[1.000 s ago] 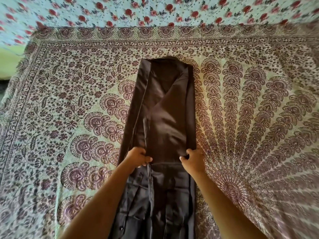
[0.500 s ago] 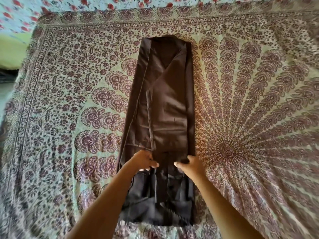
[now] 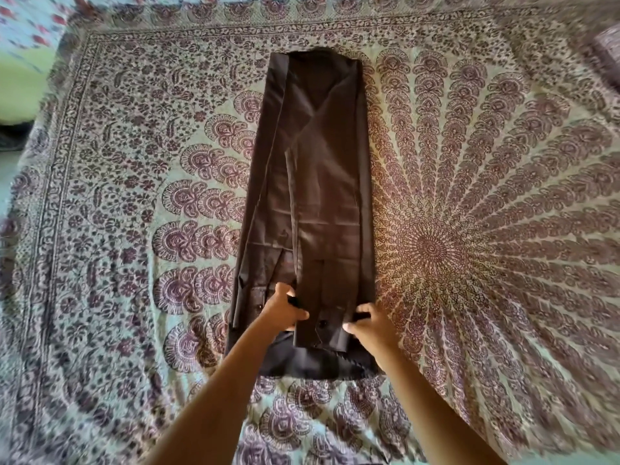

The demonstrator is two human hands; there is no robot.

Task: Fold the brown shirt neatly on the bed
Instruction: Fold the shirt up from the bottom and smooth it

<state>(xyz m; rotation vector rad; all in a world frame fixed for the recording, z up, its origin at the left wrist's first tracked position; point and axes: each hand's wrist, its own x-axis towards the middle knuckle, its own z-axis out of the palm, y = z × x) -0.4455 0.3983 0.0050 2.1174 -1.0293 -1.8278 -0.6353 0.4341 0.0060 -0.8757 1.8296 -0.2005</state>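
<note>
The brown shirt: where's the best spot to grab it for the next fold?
Probably the near end, one hand on each side edge, coming from the person's side. The brown shirt lies flat as a long, narrow strip pointing away, so that end can lift evenly toward the far end. The left hand and right hand grip there.

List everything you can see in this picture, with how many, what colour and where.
brown shirt: one, dark brown, folded into a long strip lying lengthwise on the middle of the bed.
bedspread: one, pale green with purple mandala print, spread under the shirt.
floral sheet: one, light blue with red flowers, top left, beyond the bedspread.
left hand: one, gripping the left edge of the shirt's top panel, near its near end.
right hand: one, pinching that panel's right edge.
</note>
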